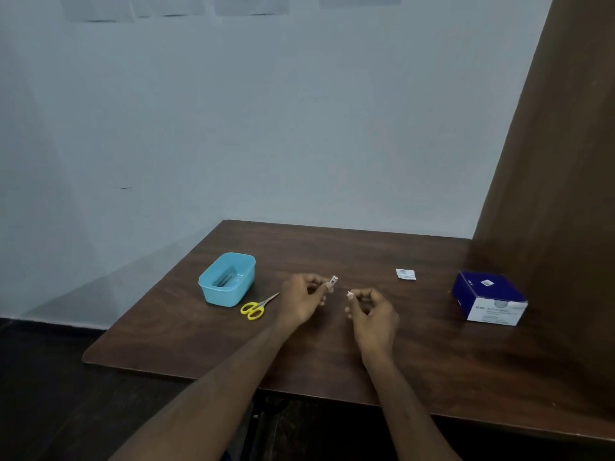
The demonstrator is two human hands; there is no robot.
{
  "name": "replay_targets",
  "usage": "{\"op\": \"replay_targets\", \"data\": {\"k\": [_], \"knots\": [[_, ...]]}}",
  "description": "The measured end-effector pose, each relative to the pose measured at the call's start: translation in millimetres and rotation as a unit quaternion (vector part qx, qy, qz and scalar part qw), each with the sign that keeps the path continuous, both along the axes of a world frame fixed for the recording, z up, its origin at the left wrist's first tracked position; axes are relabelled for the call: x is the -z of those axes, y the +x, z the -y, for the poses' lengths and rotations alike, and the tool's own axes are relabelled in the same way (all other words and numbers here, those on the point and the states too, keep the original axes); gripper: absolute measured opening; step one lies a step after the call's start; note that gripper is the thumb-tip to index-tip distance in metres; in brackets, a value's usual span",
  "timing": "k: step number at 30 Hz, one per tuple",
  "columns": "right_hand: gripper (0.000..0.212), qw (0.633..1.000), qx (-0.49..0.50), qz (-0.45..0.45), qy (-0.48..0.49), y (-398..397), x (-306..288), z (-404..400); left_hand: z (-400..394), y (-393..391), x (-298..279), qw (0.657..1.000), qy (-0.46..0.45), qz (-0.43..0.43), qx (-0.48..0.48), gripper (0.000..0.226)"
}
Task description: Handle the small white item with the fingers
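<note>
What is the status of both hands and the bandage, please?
Left hand pinches adhesive bandage. Right hand pinches small white peel-off tab. Both above table; nothing between them.

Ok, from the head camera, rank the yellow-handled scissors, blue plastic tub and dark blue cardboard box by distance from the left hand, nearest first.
1. Yellow-handled scissors, just left of the left hand.
2. Blue plastic tub, farther left, behind the scissors.
3. Dark blue cardboard box, far right.

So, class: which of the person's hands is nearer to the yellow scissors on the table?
Left. The left hand is just right of the yellow scissors, pinching a small strip. The right hand is farther right, beyond the left one, pinching a tiny white scrap.
</note>
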State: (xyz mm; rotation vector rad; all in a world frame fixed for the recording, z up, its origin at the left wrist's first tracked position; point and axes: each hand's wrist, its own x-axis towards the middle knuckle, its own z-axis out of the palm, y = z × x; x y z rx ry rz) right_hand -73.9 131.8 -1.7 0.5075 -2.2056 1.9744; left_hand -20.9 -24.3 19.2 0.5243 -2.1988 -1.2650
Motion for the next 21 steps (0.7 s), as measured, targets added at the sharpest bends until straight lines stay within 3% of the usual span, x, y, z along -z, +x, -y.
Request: {"op": "replay_targets", "data": {"k": [6, 11, 13, 15, 21], "knots": [[0.028, 0.999, 0.028, -0.022, 0.005, -7, 6, 0, -6, -4, 12, 0.998, 0.018, -0.017, 0.049, 0.017], [0.017, 0.998, 0.044, 0.051, -0.02, -8, 6, 3, -9, 0, 11, 0.997, -0.01, -0.02, 0.077, 0.021], [0.006, 0.997, 0.018, 0.071, -0.025, -13, 6, 4, -9, -1, 9, 0.996, -0.015, -0.02, 0.084, 0.021], [0.009, 0.995, -0.026, 0.092, -0.028, -18, 3, 3, -9, -2, 9, 0.996, -0.011, -0.015, 0.089, 0.018], [0.015, 0.994, -0.067, 0.043, 0.076, -35, 0, 6, -6, -6, 13, 0.997, 0.012, -0.024, 0.072, 0.011]]}}
